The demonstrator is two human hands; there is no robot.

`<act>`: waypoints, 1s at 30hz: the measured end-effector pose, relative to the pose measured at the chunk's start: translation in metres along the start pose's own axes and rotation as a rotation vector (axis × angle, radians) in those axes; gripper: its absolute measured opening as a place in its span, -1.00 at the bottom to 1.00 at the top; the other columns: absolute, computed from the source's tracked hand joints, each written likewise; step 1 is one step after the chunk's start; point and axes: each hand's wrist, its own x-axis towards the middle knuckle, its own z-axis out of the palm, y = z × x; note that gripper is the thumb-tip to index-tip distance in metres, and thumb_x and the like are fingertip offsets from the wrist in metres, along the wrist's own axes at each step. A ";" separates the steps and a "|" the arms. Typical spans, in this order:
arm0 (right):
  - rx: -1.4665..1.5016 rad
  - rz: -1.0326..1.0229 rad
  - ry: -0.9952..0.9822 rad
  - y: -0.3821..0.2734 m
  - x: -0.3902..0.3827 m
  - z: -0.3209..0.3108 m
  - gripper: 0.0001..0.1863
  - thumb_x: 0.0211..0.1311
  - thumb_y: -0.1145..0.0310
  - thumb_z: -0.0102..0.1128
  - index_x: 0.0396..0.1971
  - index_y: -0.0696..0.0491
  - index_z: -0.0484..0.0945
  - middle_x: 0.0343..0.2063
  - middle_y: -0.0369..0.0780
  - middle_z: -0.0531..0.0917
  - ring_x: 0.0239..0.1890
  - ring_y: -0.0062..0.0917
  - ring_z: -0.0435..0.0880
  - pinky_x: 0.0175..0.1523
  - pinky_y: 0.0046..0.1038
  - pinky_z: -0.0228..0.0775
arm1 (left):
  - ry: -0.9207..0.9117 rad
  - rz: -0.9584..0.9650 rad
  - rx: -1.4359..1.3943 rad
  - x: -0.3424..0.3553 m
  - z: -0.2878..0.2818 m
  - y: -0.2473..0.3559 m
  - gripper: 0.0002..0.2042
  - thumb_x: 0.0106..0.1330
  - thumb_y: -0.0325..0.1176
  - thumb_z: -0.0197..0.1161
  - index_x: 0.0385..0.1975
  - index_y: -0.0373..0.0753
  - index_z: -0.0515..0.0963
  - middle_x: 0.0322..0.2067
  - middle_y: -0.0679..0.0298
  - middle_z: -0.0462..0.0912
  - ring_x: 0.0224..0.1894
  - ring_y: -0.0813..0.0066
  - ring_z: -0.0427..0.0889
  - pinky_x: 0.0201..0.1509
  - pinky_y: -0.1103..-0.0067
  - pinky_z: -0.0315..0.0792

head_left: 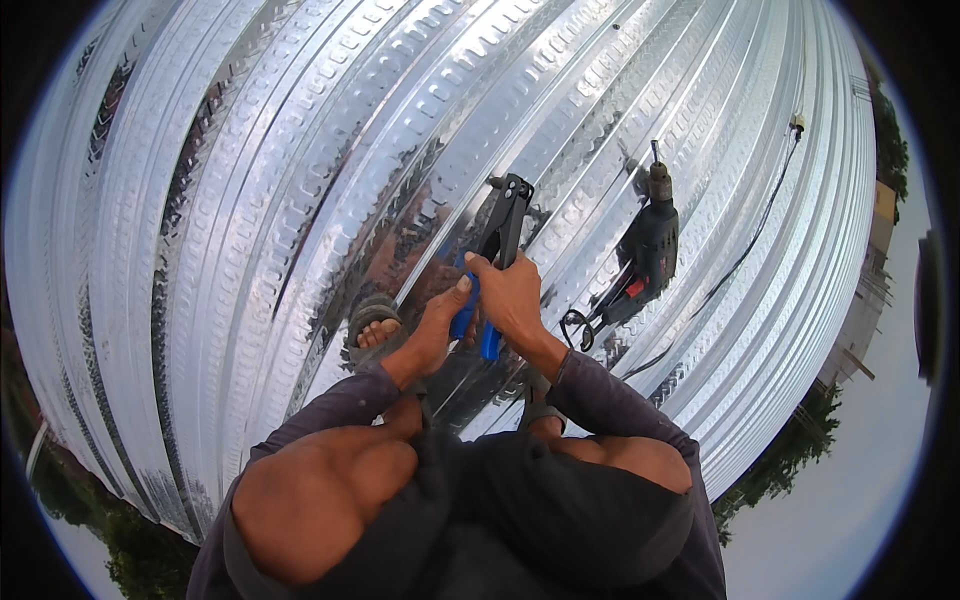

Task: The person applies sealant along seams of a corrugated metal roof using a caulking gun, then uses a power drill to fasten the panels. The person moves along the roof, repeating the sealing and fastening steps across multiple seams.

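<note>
Clasping a black riveter (509, 212) with 2 blue handles (490, 343), with left hand (438, 322) curled around 1 handle, with right hand (512, 297) wrapped around the middle, above ribbed metal sheets (750, 340), left of a drill (655, 240).

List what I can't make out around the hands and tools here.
In the head view:
- Blue-handled tool: its tip is too small to tell whether anything sits in it.
- Left hand: most fingers are hidden by its thumb side and the tool.
- Right hand: its palm is hidden by its own back.
- Drill: its body hides its underside.
- Metal sheets: cut off by the picture's top edge.
</note>
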 end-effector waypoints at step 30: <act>0.403 0.016 0.023 0.013 -0.008 -0.034 -0.73 0.22 0.40 0.35 -0.22 0.32 0.62 -0.37 -0.10 0.69 -0.36 -0.44 0.71 -0.27 -0.38 0.63 | -0.037 0.206 0.565 -0.016 0.023 0.028 -0.55 0.30 -0.11 0.42 -0.03 -0.37 0.57 -0.43 0.39 0.55 -0.41 0.64 0.53 -0.19 0.67 0.48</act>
